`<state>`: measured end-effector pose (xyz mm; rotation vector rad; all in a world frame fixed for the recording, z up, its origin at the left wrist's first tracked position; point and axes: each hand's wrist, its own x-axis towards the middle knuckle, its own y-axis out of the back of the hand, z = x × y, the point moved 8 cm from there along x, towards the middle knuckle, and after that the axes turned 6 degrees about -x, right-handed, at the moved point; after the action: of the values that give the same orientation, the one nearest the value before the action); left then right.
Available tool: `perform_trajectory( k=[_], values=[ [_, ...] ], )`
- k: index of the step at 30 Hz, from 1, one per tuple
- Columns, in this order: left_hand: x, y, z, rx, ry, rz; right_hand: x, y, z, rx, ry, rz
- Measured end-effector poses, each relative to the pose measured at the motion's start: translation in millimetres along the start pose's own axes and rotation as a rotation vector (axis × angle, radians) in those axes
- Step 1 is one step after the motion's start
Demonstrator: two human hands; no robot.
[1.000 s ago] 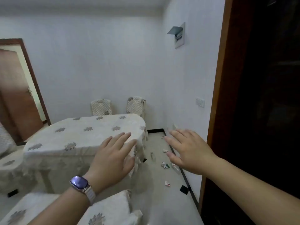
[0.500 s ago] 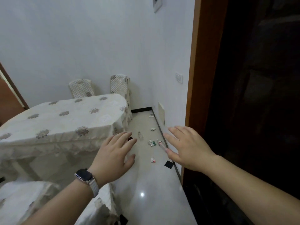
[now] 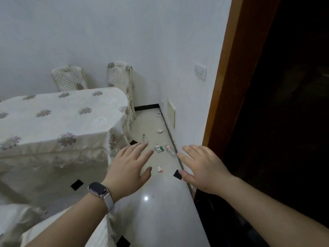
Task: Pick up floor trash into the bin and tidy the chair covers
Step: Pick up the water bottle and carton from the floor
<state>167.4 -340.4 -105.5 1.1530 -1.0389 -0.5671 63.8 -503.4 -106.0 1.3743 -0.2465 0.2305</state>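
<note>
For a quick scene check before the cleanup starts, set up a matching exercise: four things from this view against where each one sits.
Things:
1. wristwatch
2. light switch
3. clear plastic bottle
4. floral tablecloth

Places:
A. lying on the floor by the baseboard
B. draped over the table
C. on the wall beside the wooden door frame
D. on the left hand's wrist

Pairs: 1-D, 2-C, 3-A, 4-B

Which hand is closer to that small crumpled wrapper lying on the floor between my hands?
Left. The left hand has its thumb just beside the crumpled wrapper; the right hand sits farther off on its other side.
</note>
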Motion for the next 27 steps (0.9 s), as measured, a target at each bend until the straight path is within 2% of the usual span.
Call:
perform_trajectory(
  k=[9,13,17,22,27],
  values=[
    [91,-47,-125,-0.082,0.048,0.037,128,-44,28,-0.161,0.015,0.054],
    [105,-59,-161,-0.098,0.09,0.013,166,-64,33,-0.199,0.012,0.042],
    [118,-69,-194,-0.066,0.141,-0.025,207,-97,36,-0.143,0.048,-0.006],
    [135,-86,-228,-0.045,0.197,-0.045,259,-138,39,-0.001,0.135,0.033],
    [172,-107,-267,0.034,0.255,-0.043,319,-191,58,0.099,0.185,-0.003]
  ],
)
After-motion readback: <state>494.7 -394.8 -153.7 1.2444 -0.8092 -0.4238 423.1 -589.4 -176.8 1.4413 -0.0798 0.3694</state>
